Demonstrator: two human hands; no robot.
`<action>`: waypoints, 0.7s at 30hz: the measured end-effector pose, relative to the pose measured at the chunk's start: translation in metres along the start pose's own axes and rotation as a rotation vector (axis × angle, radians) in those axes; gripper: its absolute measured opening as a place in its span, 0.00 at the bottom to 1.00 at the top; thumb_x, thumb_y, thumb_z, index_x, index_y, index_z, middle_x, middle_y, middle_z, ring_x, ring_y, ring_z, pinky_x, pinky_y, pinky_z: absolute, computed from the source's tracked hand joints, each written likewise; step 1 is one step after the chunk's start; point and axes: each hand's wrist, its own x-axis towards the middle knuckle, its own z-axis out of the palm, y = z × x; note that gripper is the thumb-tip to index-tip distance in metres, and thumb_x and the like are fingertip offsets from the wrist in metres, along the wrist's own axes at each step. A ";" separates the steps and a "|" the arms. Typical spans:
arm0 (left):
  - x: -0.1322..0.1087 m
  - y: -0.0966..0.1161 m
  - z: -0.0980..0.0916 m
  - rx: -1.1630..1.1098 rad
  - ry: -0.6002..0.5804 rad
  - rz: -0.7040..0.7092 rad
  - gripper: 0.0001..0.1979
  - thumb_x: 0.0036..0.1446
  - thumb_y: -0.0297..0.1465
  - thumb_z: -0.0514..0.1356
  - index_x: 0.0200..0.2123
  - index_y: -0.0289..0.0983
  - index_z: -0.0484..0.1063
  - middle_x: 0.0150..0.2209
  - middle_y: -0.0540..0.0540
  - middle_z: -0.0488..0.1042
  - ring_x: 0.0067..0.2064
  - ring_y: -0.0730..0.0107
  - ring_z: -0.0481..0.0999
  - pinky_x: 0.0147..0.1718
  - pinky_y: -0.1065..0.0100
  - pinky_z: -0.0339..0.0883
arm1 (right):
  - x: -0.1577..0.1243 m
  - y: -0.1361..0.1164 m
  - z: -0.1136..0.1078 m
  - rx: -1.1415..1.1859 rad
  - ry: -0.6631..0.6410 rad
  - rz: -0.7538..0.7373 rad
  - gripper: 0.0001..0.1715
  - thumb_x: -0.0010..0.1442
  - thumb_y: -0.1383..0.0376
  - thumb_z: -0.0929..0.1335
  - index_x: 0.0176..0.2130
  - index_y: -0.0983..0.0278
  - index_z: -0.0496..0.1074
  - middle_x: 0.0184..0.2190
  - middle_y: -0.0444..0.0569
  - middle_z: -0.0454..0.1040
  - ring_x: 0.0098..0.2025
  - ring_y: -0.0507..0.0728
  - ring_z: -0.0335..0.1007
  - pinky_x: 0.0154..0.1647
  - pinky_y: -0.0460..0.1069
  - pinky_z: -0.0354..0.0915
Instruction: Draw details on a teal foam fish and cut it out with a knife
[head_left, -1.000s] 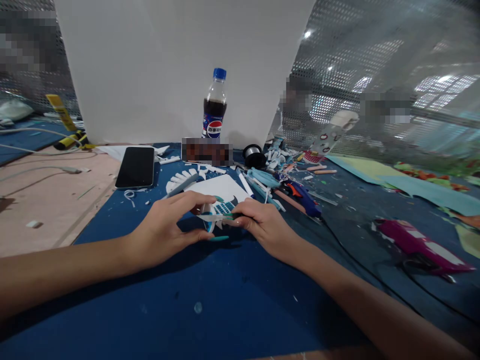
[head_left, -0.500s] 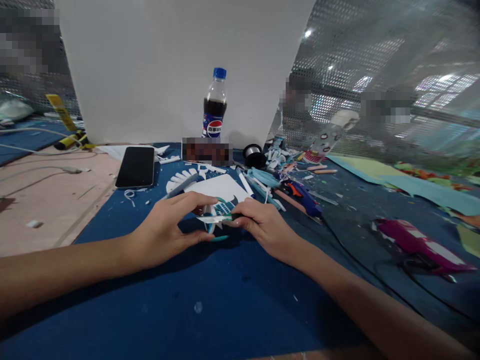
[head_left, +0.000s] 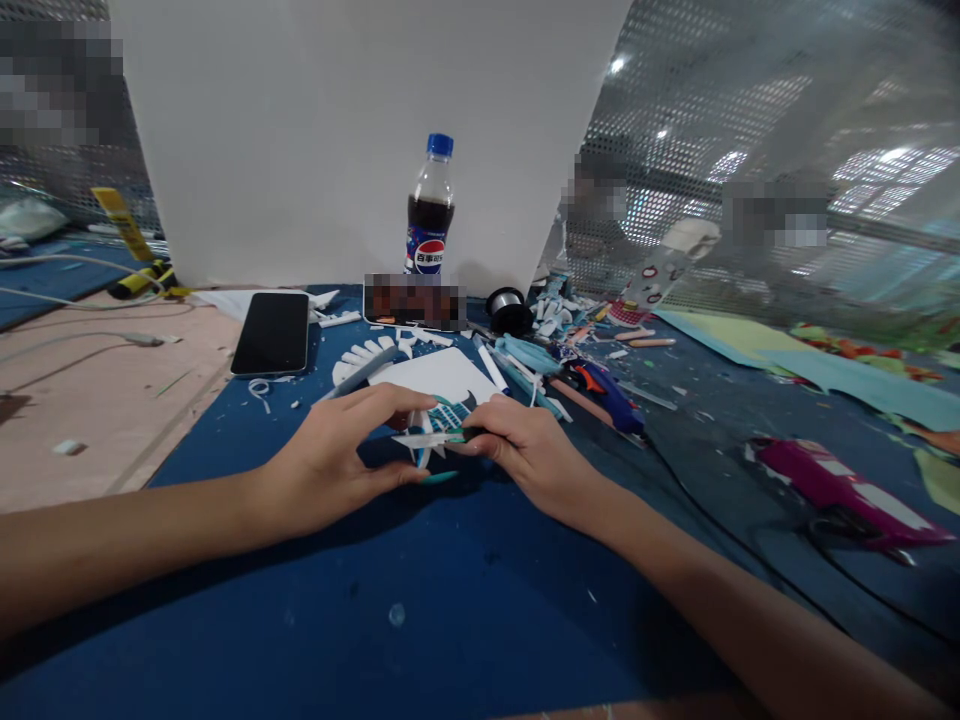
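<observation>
My left hand [head_left: 337, 445] curls its thumb and fingers around a small teal-and-white craft piece [head_left: 450, 413] with a grid-like pattern. Long teal nails show on that hand. In my right hand [head_left: 529, 447] is a craft knife [head_left: 424, 440], its dark handle pinched between thumb and fingers. The blade points left and lies across the front of the piece, between the left thumb and forefinger. Whether the edge touches the piece I cannot tell. Behind the hands, a white sheet [head_left: 442, 372] lies on the blue tabletop [head_left: 360, 610].
A black phone [head_left: 271, 333] lies back left, and a cola bottle [head_left: 430, 215] stands before a white board [head_left: 300, 140]. Right of centre are a wire spool [head_left: 508, 311], foam scraps and a blue glue gun [head_left: 611, 395] with a cord. A magenta tool [head_left: 840, 490] lies far right.
The knife blade has shifted very slightly across the craft piece. Both hands keep nearly the same place and grip.
</observation>
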 end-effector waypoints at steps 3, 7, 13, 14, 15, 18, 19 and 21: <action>0.000 -0.001 0.000 -0.004 0.005 0.006 0.19 0.65 0.43 0.58 0.53 0.39 0.65 0.44 0.41 0.76 0.40 0.63 0.78 0.37 0.63 0.74 | 0.000 0.000 0.000 0.000 0.000 -0.002 0.31 0.69 0.47 0.55 0.32 0.64 0.71 0.26 0.47 0.71 0.28 0.53 0.64 0.30 0.47 0.57; 0.000 -0.001 0.000 -0.023 0.008 0.012 0.19 0.65 0.43 0.58 0.53 0.39 0.66 0.44 0.41 0.77 0.40 0.63 0.78 0.36 0.63 0.74 | -0.001 -0.001 0.000 -0.006 0.000 0.002 0.32 0.69 0.46 0.54 0.32 0.65 0.71 0.26 0.47 0.70 0.29 0.53 0.64 0.30 0.47 0.57; 0.001 0.001 -0.001 -0.066 0.000 0.013 0.17 0.63 0.40 0.60 0.52 0.39 0.68 0.43 0.42 0.77 0.40 0.64 0.79 0.38 0.64 0.75 | 0.001 -0.002 0.001 0.001 -0.022 0.023 0.33 0.69 0.45 0.53 0.31 0.64 0.70 0.25 0.47 0.69 0.28 0.53 0.63 0.29 0.47 0.56; 0.001 0.001 -0.001 -0.070 0.004 0.013 0.17 0.63 0.40 0.61 0.52 0.39 0.68 0.43 0.43 0.77 0.40 0.64 0.79 0.38 0.64 0.75 | 0.001 -0.002 0.001 0.001 -0.023 0.023 0.33 0.69 0.45 0.53 0.31 0.64 0.70 0.25 0.47 0.69 0.28 0.54 0.63 0.29 0.47 0.56; 0.001 0.001 -0.001 -0.075 0.005 0.012 0.17 0.63 0.40 0.61 0.52 0.38 0.68 0.43 0.43 0.77 0.40 0.64 0.79 0.38 0.65 0.75 | 0.001 -0.002 0.002 0.000 -0.023 0.018 0.33 0.69 0.45 0.53 0.31 0.64 0.69 0.25 0.47 0.69 0.28 0.54 0.63 0.29 0.48 0.56; 0.001 0.002 -0.001 -0.083 0.015 0.013 0.18 0.62 0.38 0.62 0.51 0.37 0.69 0.42 0.42 0.78 0.39 0.64 0.79 0.37 0.65 0.76 | 0.001 -0.002 0.002 0.003 -0.029 0.011 0.32 0.69 0.46 0.54 0.30 0.65 0.69 0.25 0.48 0.69 0.29 0.54 0.63 0.30 0.48 0.56; 0.001 0.002 -0.001 -0.084 0.019 0.020 0.17 0.62 0.38 0.62 0.51 0.37 0.70 0.42 0.42 0.78 0.39 0.64 0.79 0.37 0.66 0.76 | 0.001 -0.002 0.003 0.007 -0.031 0.013 0.31 0.69 0.47 0.54 0.30 0.65 0.69 0.25 0.47 0.69 0.29 0.54 0.63 0.30 0.48 0.57; 0.000 0.003 0.000 -0.085 0.024 0.058 0.16 0.62 0.36 0.62 0.51 0.37 0.70 0.44 0.42 0.79 0.42 0.64 0.80 0.39 0.67 0.76 | 0.001 -0.002 0.003 0.028 -0.024 0.017 0.30 0.70 0.47 0.55 0.30 0.64 0.69 0.25 0.47 0.69 0.29 0.54 0.63 0.31 0.48 0.57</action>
